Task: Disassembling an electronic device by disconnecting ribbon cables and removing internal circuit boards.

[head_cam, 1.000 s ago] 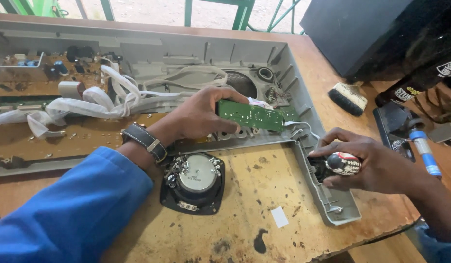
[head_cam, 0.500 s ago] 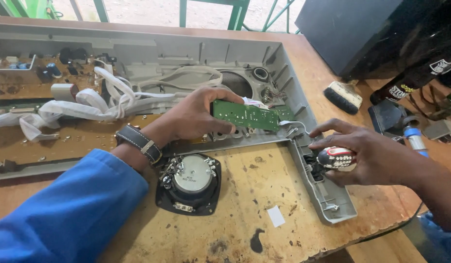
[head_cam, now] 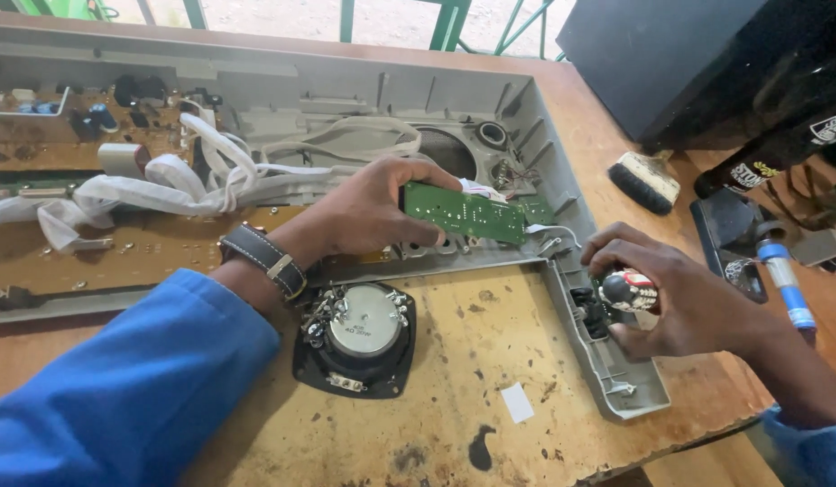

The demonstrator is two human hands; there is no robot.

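Lying open on the wooden table (head_cam: 454, 397), the grey plastic housing (head_cam: 346, 99) shows its boards and white cables (head_cam: 192, 176). The left hand (head_cam: 368, 212) grips the green circuit board (head_cam: 472, 215) over the housing's right end. The right hand (head_cam: 675, 302) closes its fingers around a screwdriver handle (head_cam: 627, 290) at the housing's corner.

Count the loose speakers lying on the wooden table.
1. A single speaker, black-framed with a silver magnet facing up, lies on the table just below the left hand. Others may be hidden inside the grey casing.
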